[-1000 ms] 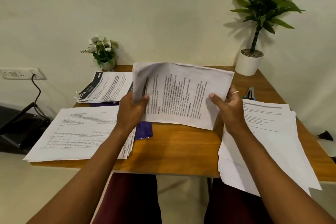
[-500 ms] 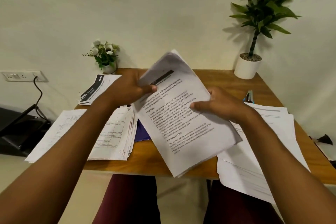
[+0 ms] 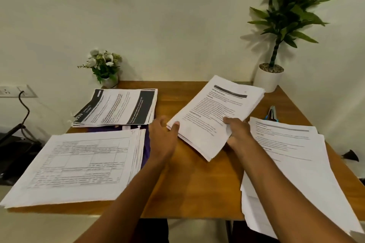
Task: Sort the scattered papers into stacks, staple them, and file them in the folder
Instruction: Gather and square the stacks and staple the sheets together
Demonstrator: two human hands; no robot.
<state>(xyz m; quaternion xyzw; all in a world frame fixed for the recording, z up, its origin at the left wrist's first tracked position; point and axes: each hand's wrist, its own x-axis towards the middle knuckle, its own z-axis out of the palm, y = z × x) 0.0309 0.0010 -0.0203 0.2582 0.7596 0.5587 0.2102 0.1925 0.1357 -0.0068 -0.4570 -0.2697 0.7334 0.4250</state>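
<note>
Evidently the paper stack (image 3: 215,112) is pinched at its near edges by the left hand (image 3: 164,138) and right hand (image 3: 237,132), angled toward one o'clock over the desk (image 3: 197,183), likely for squaring before stapling; the stapler (image 3: 272,113) is seen at two o'clock.

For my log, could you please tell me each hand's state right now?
Left hand: thumb touches the stack; grip cannot be told.
Right hand: holding the stack.
</note>
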